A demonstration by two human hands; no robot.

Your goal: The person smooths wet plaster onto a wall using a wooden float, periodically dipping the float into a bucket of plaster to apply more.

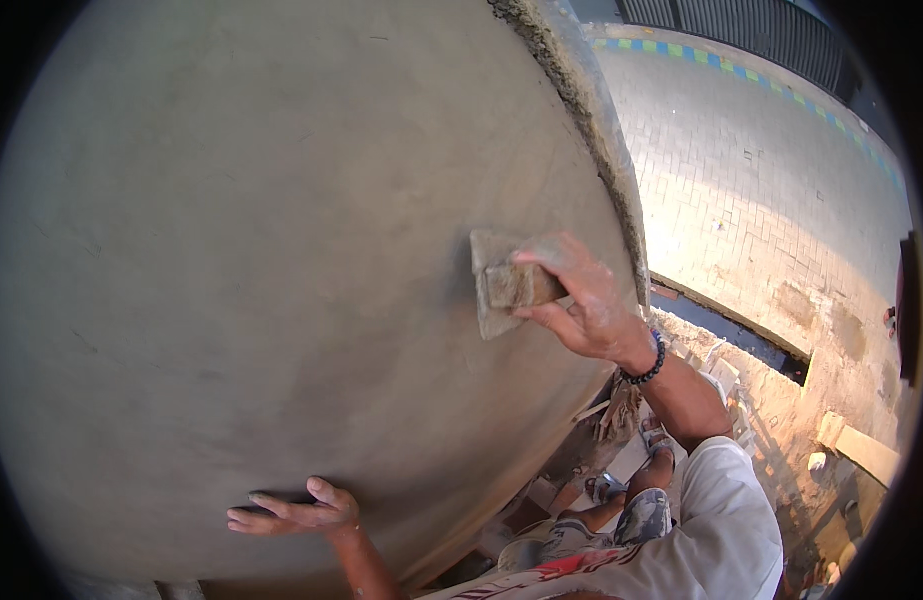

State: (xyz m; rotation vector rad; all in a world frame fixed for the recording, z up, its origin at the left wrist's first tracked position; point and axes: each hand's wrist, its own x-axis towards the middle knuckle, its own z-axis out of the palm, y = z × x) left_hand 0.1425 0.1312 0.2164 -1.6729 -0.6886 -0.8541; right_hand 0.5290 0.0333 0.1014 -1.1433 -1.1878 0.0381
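My right hand (586,300) is wrapped round the block handle of a plastering float (491,255), crusted with grey mortar. The float's flat face lies against or very near a broad grey plastered wall (261,250), close to the wall's right edge. Dried grey mortar coats my right fingers, and a dark beaded bracelet (644,372) circles that wrist. Lower down, my left hand (306,510) is open with its fingers spread and nothing in it. It is beside the wall's lower part; whether it touches the plaster I cannot tell.
A rough mortar edge (571,90) runs down the wall's right side. Beyond it are a paved lane (721,160), an open drain channel (731,325) and a wooden board (866,450). Rubble and scraps (726,380) lie by my feet.
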